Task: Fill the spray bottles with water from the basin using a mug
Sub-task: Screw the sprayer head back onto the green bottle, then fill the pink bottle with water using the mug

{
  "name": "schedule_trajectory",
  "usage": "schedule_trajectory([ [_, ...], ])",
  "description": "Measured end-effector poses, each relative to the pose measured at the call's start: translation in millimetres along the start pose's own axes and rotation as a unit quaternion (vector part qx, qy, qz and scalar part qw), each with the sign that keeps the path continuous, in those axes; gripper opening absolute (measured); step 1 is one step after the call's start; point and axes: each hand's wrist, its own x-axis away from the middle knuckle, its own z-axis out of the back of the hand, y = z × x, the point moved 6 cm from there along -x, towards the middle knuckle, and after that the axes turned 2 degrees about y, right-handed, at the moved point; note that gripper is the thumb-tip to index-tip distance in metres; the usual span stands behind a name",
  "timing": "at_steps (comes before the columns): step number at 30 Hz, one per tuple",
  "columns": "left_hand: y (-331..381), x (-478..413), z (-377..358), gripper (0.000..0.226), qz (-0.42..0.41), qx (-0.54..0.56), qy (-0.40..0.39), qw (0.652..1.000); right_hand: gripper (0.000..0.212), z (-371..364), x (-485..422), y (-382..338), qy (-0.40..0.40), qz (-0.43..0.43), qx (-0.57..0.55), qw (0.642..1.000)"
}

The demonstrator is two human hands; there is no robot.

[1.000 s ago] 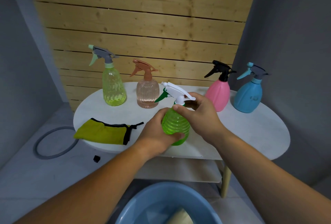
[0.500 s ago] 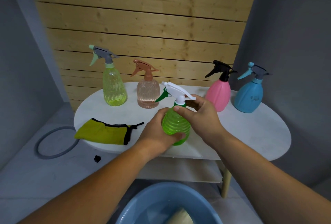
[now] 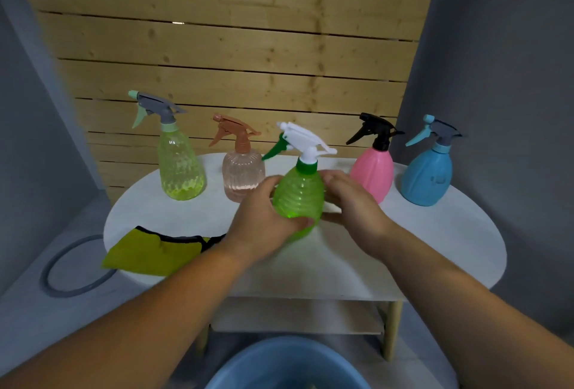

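Gripping the green spray bottle [image 3: 298, 196] were both hands: the left hand [image 3: 261, 221] wrapped its body, and the right hand [image 3: 354, 211] curled against the opposite side. The bottle stood upright at the middle of the white table [image 3: 435, 239], white trigger head fitted. The blue basin [image 3: 289, 367] sat below the table's near edge.

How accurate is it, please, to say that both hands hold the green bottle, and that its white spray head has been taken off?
Not quite. The head view shows the spray head in place on the neck of the green bottle, not taken off. The rest stands: the left hand and the right hand both hold the bottle.
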Motion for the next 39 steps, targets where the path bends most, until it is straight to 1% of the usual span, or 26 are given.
schedule_trajectory([
  [4,-2,-46,-11,0.069,0.004,0.001,0.029,1.000,0.034,2,-31,-7,0.004,-0.015,-0.012,1.000],
  [7,-13,-70,-21,0.073,0.008,0.006,0.043,0.999,0.030,5,-53,1,0.009,-0.035,0.009,0.999],
  [12,-32,-90,-35,0.066,0.025,0.025,0.043,0.998,0.030,9,-76,16,0.017,-0.068,0.006,0.997],
  [15,-38,-96,-39,0.061,0.024,0.022,0.044,0.998,0.029,12,-82,23,0.021,-0.075,0.012,0.997],
  [19,-43,-98,-42,0.061,0.024,0.016,0.041,0.999,0.029,14,-86,29,0.019,-0.073,0.007,0.997],
  [24,-39,-95,-43,0.069,0.033,-0.013,0.033,0.999,0.033,14,-84,35,0.014,-0.060,0.009,0.998],
  [25,-37,-92,-42,0.073,0.039,-0.025,0.036,0.998,0.031,15,-81,36,0.019,-0.056,0.009,0.998],
  [26,-36,-88,-41,0.078,0.048,-0.040,0.042,0.997,0.028,18,-78,38,0.029,-0.054,0.007,0.998],
  [28,-36,-76,-38,0.085,0.060,-0.068,0.053,0.994,0.039,29,-68,39,0.065,-0.054,0.007,0.996],
  [29,-36,-69,-36,0.085,0.059,-0.078,0.058,0.994,0.041,34,-61,38,0.081,-0.054,0.019,0.995],
  [30,-34,-62,-34,0.080,0.052,-0.085,0.062,0.993,0.038,41,-54,37,0.096,-0.050,0.032,0.994],
  [32,-26,-51,-29,0.061,0.028,-0.085,0.077,0.993,0.027,58,-35,30,0.126,-0.031,0.058,0.990],
  [34,-15,-47,-29,0.043,0.009,-0.057,0.072,0.996,0.021,78,-17,21,0.158,0.001,0.103,0.982],
  [37,6,-48,-45,0.028,-0.002,0.009,0.003,1.000,0.022,107,-2,9,0.212,0.039,0.173,0.961],
  [39,21,-50,-65,0.029,-0.002,0.037,-0.051,0.998,0.023,122,2,3,0.239,0.051,0.186,0.952],
])
